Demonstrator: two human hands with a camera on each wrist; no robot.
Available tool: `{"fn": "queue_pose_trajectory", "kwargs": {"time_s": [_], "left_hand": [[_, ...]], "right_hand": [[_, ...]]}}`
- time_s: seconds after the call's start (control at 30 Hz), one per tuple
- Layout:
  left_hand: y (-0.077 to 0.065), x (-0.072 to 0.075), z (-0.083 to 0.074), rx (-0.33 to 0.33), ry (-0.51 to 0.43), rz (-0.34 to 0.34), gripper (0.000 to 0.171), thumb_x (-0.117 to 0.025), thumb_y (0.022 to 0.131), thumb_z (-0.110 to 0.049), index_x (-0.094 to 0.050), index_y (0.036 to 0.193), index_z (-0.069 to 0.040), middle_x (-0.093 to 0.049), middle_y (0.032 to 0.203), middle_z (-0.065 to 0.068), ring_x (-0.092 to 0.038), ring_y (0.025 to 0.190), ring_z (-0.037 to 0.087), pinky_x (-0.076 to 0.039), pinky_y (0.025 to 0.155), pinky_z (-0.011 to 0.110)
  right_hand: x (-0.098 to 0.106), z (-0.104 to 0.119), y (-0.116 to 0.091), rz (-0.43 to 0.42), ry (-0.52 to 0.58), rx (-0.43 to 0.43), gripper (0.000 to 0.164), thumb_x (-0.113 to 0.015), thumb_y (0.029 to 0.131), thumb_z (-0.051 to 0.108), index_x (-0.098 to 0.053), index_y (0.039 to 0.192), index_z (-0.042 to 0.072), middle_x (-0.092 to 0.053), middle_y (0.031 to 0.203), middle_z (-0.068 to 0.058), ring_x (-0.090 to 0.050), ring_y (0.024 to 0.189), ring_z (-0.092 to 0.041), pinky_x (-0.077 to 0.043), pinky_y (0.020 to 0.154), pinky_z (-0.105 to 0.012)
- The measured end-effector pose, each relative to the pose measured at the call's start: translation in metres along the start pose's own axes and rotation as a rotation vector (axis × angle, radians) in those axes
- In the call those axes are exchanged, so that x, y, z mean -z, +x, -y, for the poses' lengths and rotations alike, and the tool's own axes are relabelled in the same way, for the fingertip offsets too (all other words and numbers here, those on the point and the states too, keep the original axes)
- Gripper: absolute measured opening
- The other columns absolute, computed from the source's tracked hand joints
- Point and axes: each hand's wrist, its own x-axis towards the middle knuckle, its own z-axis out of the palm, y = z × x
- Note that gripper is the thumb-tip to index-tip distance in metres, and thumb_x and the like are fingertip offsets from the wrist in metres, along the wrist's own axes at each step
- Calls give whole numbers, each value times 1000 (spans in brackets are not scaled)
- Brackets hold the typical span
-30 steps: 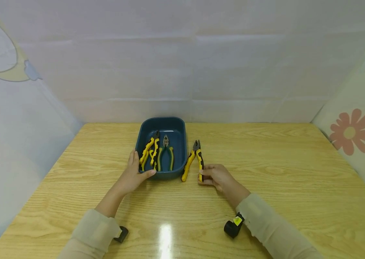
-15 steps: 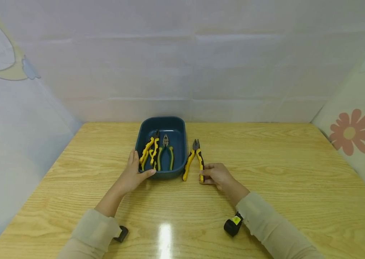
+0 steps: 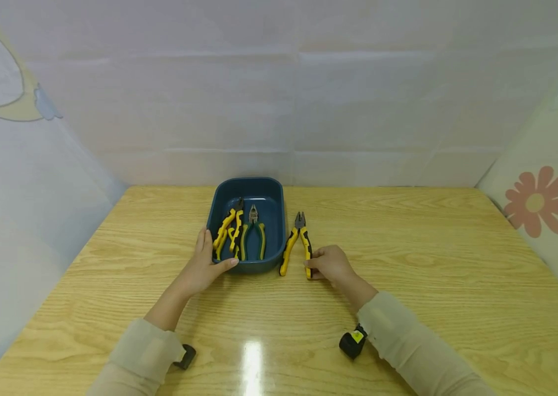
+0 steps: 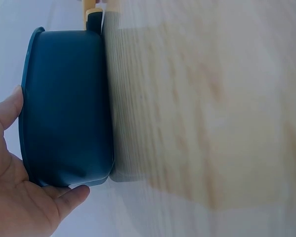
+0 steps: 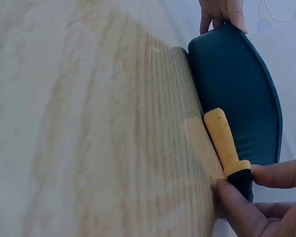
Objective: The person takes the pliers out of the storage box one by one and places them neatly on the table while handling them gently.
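My left hand (image 3: 203, 270) holds the near left corner of a dark blue plastic bin (image 3: 275, 258), thumb along the front and fingers along the left side. Inside the bin lie pliers with green-and-yellow handles (image 3: 243, 242) and, to their left, yellow-and-black-handled pliers (image 3: 222, 230), partly overlapping another yellow-handled tool. Just right of the bin, my right hand (image 3: 332, 264) pinches the right handle of another pair of yellow-and-black pliers (image 3: 307, 242). Their handles are spread and their tip points away from me. In the right wrist view, thumb and fingers close round the black-and-yellow handle end (image 5: 240, 182).
The wood-grain table (image 3: 422, 247) extends to both sides and toward me. A pale wall sheet (image 3: 358, 110) rises right behind the bin. Each sleeve cuff carries a small black wrist camera (image 3: 353, 344).
The pliers at my right hand have shifted very slightly right and away from me. My right hand stays on the same handle. My left hand and the bin are practically still.
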Motion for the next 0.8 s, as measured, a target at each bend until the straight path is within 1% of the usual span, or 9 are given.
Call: {"fn": "queue_pose_trajectory", "kwargs": {"time_s": [0.23,0.33,0.57,0.8], "left_hand": [[0,0,0,12,12,13,100,-49,80,-53,19,133,-3,29,137,9,5,126,37,-14,96,53],[0,0,0,12,17,17,98,-49,81,-51,19,133,-3,29,136,9,2,126,38,-16,96,53],[0,1,0,8,36,14,99,-49,81,-52,18,133,-1,29,136,11,1,126,38,-17,95,52],[0,1,1,-7,25,10,98,-50,82,-49,18,133,0,28,136,12,2,125,39,-17,96,52]], "right_hand": [[-1,4,0,-19,-158,29,16,-60,77,-3,-60,90,-13,-60,80,-18,-61,64,-23,-50,55,-29],[-1,4,0,-18,-181,36,18,-61,76,-3,-60,92,-13,-59,83,-20,-61,66,-24,-50,55,-28],[-1,2,2,23,-158,32,22,-60,77,-3,-57,96,-14,-57,87,-21,-61,71,-26,-50,59,-30],[2,-3,5,54,-54,30,28,-56,78,-4,-50,103,-16,-53,95,-24,-60,77,-29,-49,64,-31]]}}
